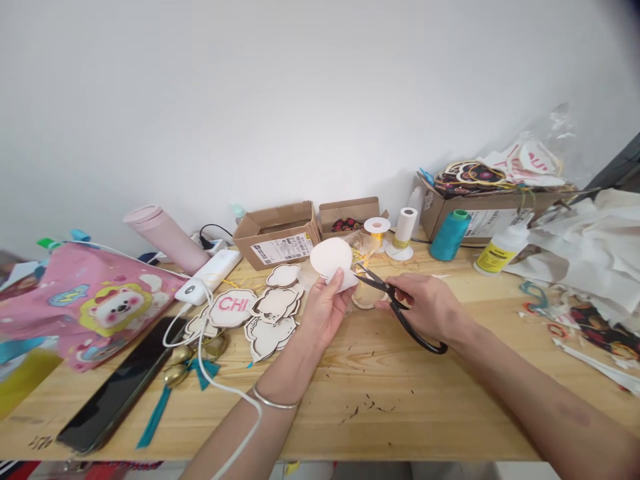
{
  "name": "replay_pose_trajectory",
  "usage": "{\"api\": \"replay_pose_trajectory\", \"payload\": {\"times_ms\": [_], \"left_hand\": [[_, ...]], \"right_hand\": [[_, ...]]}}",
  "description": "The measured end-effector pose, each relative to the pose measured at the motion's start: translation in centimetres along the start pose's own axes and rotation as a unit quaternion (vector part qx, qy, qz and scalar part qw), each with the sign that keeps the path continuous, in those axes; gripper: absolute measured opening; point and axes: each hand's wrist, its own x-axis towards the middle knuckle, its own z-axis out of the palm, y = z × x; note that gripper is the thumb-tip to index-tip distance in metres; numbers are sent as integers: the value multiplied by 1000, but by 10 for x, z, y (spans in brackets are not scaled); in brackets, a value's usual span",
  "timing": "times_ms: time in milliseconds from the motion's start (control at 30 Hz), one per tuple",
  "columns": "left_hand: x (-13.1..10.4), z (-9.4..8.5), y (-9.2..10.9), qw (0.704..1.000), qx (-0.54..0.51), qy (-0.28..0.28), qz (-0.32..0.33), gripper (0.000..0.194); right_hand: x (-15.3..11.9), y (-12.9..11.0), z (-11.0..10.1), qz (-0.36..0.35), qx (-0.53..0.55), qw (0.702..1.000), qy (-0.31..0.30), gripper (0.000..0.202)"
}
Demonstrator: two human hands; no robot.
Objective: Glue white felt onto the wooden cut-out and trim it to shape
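Observation:
My left hand (327,303) pinches a white cut-out piece (331,259) with a rounded top, held up above the middle of the table. My right hand (425,303) grips black-handled scissors (395,300). Their blades point left and reach the lower right edge of the white piece; whether they are closed on it I cannot tell. Behind the blades lie yellow thread (367,250) and a pale-rimmed piece (370,297), partly hidden. Left of my left hand are several cloud-shaped pieces (275,303) with dark outlines, and one with pink letters (233,307).
Behind stand an open cardboard box (275,233), a white spool (406,230), a teal thread cone (450,237) and a glue bottle (500,250). A phone (117,387), gold bells (175,375) and a white cable (220,383) lie left. White fabric scraps (595,233) heap at right.

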Motion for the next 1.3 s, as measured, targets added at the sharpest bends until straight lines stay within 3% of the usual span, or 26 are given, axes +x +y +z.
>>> {"api": "replay_pose_trajectory", "payload": {"times_ms": [300, 600, 1300], "left_hand": [[-4, 2, 0, 1000, 28, 2, 4, 25], [-3, 0, 3, 999, 44, -1, 23, 26], [-1, -1, 2, 999, 42, 0, 31, 27]], "right_hand": [[-2, 6, 2, -13, -87, 996, -3, 33], [-2, 9, -1, -62, -99, 993, 19, 35], [-2, 14, 1, -70, -129, 989, 34, 40]]}}
